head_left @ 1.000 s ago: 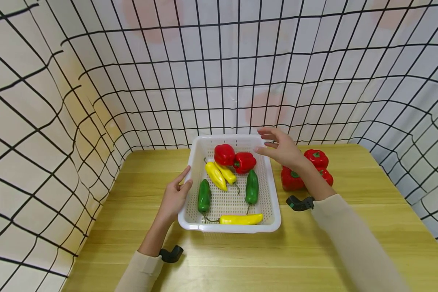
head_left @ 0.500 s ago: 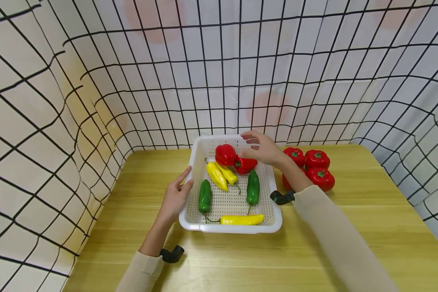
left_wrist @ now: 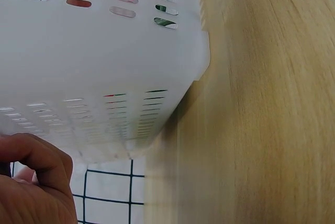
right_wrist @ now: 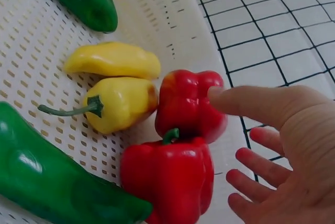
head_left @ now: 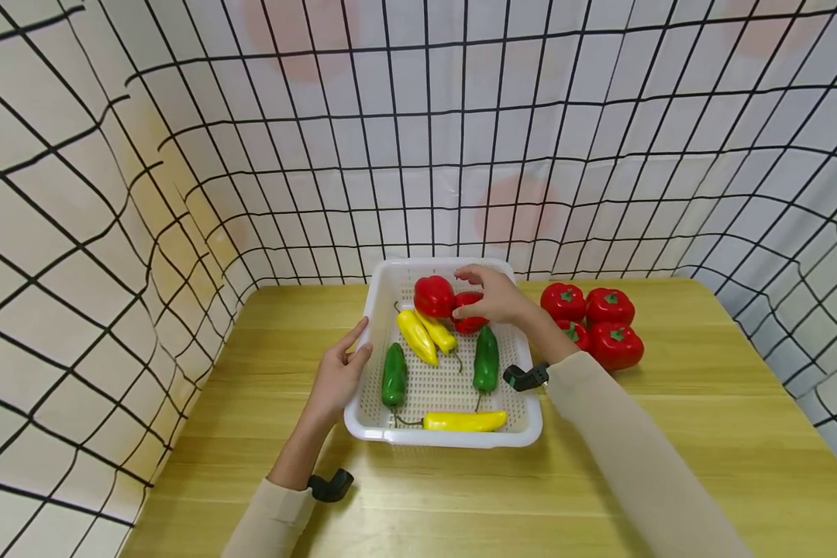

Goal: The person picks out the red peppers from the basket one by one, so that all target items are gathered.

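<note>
A white plastic basket (head_left: 442,439) stands on the wooden table, holding red bell peppers, yellow peppers and green peppers. My left hand (head_left: 339,376) holds its left rim; in the left wrist view that hand (left_wrist: 39,182) has curled fingers against the perforated side wall. Over the far right part of the basket, my right hand (head_left: 497,296) reaches above a red bell pepper (head_left: 471,325), partly covering it. A second red bell pepper (head_left: 433,297) lies just left of it. In the right wrist view the right hand's fingers are spread, its thumb overlapping the farther red bell pepper (right_wrist: 191,103).
Several red bell peppers (head_left: 614,346) stand together on the table right of the basket. Inside it are two yellow peppers (head_left: 416,339) side by side, a long yellow pepper (head_left: 464,421) at the near edge, and green peppers (head_left: 394,376) at both sides. A black-grid backdrop (head_left: 418,186) rises behind.
My right hand has moved left and slightly lower, from the basket's right rim to over the right-hand red bell pepper. The left hand stays at the left rim.
</note>
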A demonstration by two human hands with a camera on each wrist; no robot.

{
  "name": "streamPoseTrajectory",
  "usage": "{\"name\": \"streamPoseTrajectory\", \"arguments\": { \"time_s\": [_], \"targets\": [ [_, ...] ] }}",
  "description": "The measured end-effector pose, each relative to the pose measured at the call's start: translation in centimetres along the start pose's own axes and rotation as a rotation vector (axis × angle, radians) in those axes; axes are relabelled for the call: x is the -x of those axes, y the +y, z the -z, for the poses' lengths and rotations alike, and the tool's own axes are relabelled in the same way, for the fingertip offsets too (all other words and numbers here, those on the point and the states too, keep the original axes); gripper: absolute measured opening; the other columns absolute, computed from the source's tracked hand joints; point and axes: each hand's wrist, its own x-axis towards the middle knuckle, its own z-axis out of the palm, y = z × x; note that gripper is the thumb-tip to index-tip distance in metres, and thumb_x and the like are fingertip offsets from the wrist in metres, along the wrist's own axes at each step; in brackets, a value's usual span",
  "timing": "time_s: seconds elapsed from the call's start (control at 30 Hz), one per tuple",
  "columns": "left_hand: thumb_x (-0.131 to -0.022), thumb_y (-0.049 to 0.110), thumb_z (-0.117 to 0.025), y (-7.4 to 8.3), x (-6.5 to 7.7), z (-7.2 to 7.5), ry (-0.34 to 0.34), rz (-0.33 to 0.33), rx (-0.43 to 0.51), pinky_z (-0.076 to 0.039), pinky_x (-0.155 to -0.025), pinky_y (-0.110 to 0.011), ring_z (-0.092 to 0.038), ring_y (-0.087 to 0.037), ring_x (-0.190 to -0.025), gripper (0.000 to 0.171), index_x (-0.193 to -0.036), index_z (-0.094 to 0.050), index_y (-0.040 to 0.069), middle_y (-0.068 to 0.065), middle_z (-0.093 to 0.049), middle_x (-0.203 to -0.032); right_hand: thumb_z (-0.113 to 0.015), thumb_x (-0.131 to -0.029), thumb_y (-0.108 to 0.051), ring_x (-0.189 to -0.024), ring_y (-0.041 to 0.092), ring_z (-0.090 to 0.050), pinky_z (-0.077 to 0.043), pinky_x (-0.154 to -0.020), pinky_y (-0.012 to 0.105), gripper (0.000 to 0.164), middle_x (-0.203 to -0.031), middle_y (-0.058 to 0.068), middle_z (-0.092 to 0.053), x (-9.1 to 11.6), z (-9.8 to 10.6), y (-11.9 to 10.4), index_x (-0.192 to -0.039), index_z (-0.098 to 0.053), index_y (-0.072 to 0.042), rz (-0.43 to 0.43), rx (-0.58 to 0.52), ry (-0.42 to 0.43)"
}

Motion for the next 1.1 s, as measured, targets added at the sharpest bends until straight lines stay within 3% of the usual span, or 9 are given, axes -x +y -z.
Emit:
{"name": "streamPoseTrajectory", "arguments": {
  "time_s": [0.4,0.77,0.93,1.1],
  "targets": [
    [-0.106,0.032,-0.057,0.1,0.1,0.0,-0.006,-0.003,0.010,-0.065,-0.068,-0.051,-0.075,-0.044,-0.084,0.049,-0.152,-0.046,0.047,-0.037,-0.068,-0.090,-0.086,-0.080,-0.015,-0.137,0.036,-0.050,-0.048,-0.114,0.053,0.084,-0.152,0.016,-0.052,0.0,-0.8,-0.2,-0.154,-0.045,-0.008,-0.011,0.175,-0.099],
    [-0.106,0.032,-0.057,0.1,0.1,-0.2,-0.007,-0.002,0.013,-0.065,-0.068,-0.051,-0.075,-0.044,-0.084,0.049,-0.151,-0.046,0.047,-0.039,-0.066,-0.088,-0.089,-0.078,-0.020,-0.129,0.036,-0.053,-0.051,-0.111,0.050,0.083,-0.142,0.020,-0.055,0.0,-1.5,-0.6,-0.149,-0.050,-0.002,-0.017,0.301,-0.118],
    [-0.106,0.031,-0.057,0.1,0.1,-0.2,-0.003,0.004,0.014,-0.065,-0.068,-0.052,-0.074,-0.046,-0.084,0.049,-0.151,-0.047,0.047,-0.039,-0.064,-0.086,-0.092,-0.074,-0.017,-0.127,0.035,-0.053,-0.053,-0.108,0.050,0.083,-0.140,0.018,-0.053,0.2,-1.7,-0.7,-0.146,-0.054,-0.004,-0.021,0.321,-0.142],
    [-0.106,0.032,-0.057,0.2,0.1,-0.2,0.005,0.004,0.011,-0.065,-0.067,-0.051,-0.074,-0.045,-0.082,0.048,-0.151,-0.047,0.048,-0.036,-0.064,-0.081,-0.092,-0.074,-0.013,-0.128,0.034,-0.053,-0.053,-0.107,0.051,0.078,-0.142,0.015,-0.056,0.1,-1.7,-0.7,-0.143,-0.055,-0.007,-0.021,0.275,-0.155]
  ]
}}
